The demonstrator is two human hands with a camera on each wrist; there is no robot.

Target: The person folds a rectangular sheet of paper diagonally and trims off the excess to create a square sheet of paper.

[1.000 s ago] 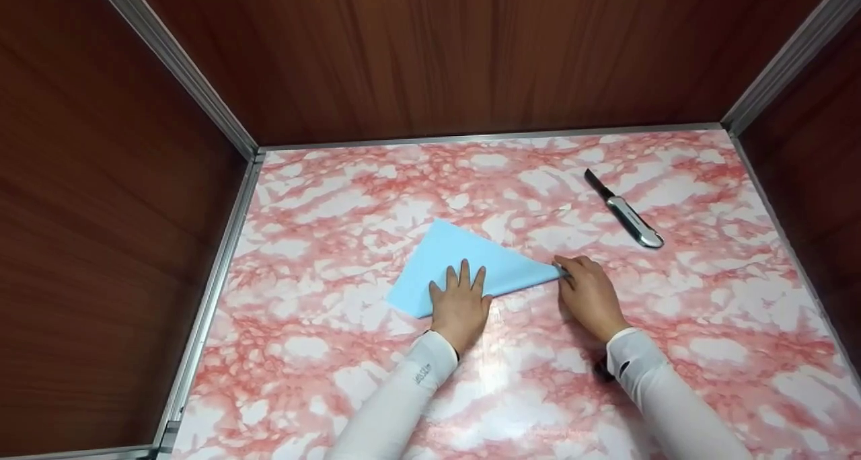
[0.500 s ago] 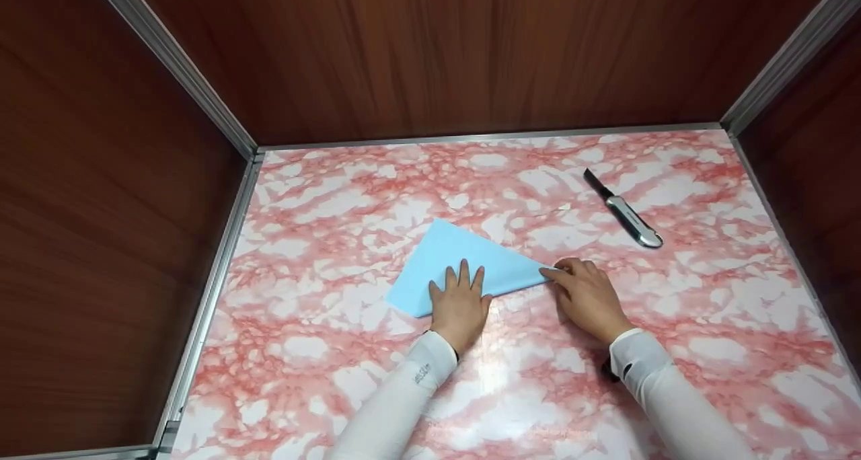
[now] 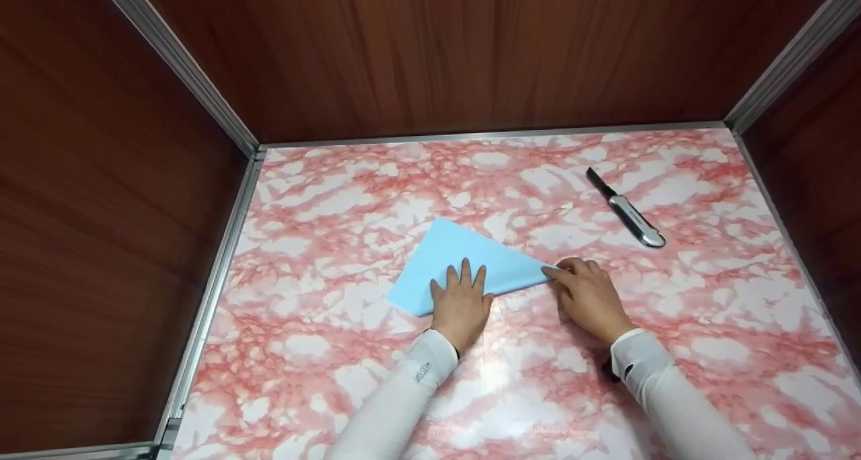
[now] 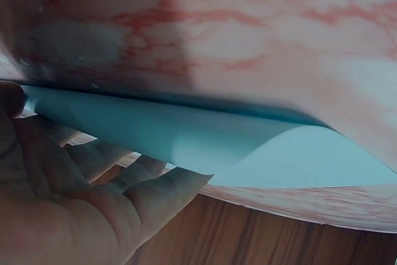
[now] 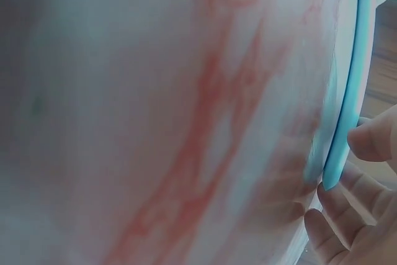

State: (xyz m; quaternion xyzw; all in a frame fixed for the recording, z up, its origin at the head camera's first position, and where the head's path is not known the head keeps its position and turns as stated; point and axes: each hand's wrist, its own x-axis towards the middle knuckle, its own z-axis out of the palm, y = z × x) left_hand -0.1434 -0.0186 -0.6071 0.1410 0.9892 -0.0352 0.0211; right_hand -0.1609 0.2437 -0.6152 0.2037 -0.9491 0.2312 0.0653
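Observation:
A folded sheet of light blue paper (image 3: 434, 258) lies on the table, narrowing to a pointed tip at its right. My left hand (image 3: 461, 309) rests flat on its lower middle, fingers spread. In the left wrist view the paper's near edge (image 4: 142, 122) bulges into a soft, rounded fold beside that hand. My right hand (image 3: 592, 298) pinches the pointed right end, which its fingers partly hide. The right wrist view shows the thumb (image 5: 372, 141) on one side of the narrow paper tip (image 5: 338, 159) and fingertips by its end.
A utility knife (image 3: 629, 211) with its dark blade out lies behind and to the right of the paper. Wood-grain panels (image 3: 430, 56) with metal edging enclose the red-and-white marbled table (image 3: 323, 379) at the back and both sides.
My right hand has shifted its grip slightly leftward along the paper's tip, and its thumb now lies further over it. My left hand stays in place on the paper.

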